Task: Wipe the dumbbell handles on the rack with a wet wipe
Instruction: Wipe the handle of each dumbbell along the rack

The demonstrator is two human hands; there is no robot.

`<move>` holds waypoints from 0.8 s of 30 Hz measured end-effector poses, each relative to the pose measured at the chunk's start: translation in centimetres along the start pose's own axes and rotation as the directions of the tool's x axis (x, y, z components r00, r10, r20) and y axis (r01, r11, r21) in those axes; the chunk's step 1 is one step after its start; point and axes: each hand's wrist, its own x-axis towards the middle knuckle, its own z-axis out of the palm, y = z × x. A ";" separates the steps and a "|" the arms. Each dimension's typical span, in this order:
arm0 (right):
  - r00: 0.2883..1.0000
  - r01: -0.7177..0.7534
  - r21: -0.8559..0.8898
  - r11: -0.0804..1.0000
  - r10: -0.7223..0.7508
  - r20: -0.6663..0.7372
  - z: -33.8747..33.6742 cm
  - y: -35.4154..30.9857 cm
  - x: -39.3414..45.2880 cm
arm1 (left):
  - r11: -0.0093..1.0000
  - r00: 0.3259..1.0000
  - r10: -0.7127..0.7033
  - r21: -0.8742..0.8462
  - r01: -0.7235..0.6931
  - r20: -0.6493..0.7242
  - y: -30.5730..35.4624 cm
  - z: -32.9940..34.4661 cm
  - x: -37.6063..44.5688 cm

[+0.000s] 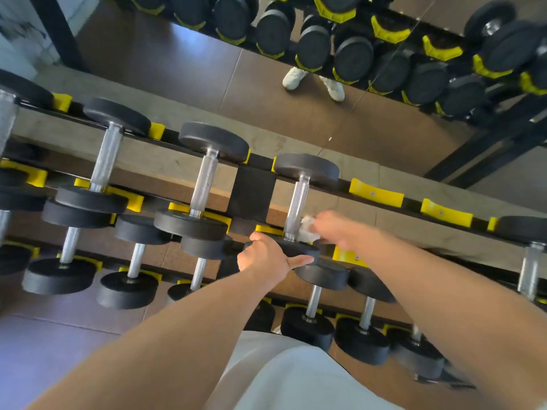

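Two hands work one dumbbell (299, 199) on the rack (376, 193): the left hand (266, 255) grips its near weight, and the blurred right hand (334, 229) pinches the wet wipe (307, 229) against the handle's lower end. Best to wrap the wipe round the handle and stroke upward, keeping the weight steady.

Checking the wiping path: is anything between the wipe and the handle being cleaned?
Nothing visible. The right hand holds the wet wipe against the lower handle; the left hand grips the near weight plate below it.
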 end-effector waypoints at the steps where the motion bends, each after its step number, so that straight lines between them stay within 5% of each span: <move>1: 0.996 -0.029 0.225 0.974 0.047 -0.076 -0.4 -0.5 0.9 | 1.000 1.000 0.006 0.006 -0.006 0.000 -0.1 -0.1 -0.1; 3: 0.954 -0.004 0.413 0.911 0.127 -0.271 -0.8 -1.3 3.0 | 1.000 1.000 0.010 0.008 -0.010 0.010 -0.2 -0.3 -0.1; 5: 0.947 0.041 0.407 0.913 0.094 -0.307 0.2 -2.6 3.1 | 1.000 1.000 0.018 0.012 -0.018 0.021 -0.2 -0.5 -0.2; 9: 0.944 0.118 -0.004 0.993 -0.114 -0.309 2.1 -2.5 0.6 | 1.000 0.999 -0.002 -0.008 0.002 0.041 -0.2 -0.5 -0.1; 14: 0.979 0.203 -0.507 0.838 -0.182 0.092 0.8 0.7 -1.5 | 0.997 1.000 0.016 -0.074 -0.016 0.004 -0.3 -0.3 -0.1; 16: 0.973 0.229 -0.456 0.860 -0.203 0.106 0.7 1.5 -2.3 | 0.990 0.999 0.034 -0.140 -0.032 0.008 -0.7 0.1 -0.2; 19: 0.966 0.234 -0.241 0.942 -0.253 -0.053 1.0 3.2 -2.9 | 0.965 0.999 0.047 -0.257 -0.046 0.000 -2.0 1.8 -0.9; 24: 0.924 0.280 0.337 0.899 -0.158 -0.348 1.4 9.2 -4.1 | 0.830 0.975 0.012 -0.542 -0.133 -0.221 -4.4 7.4 -5.1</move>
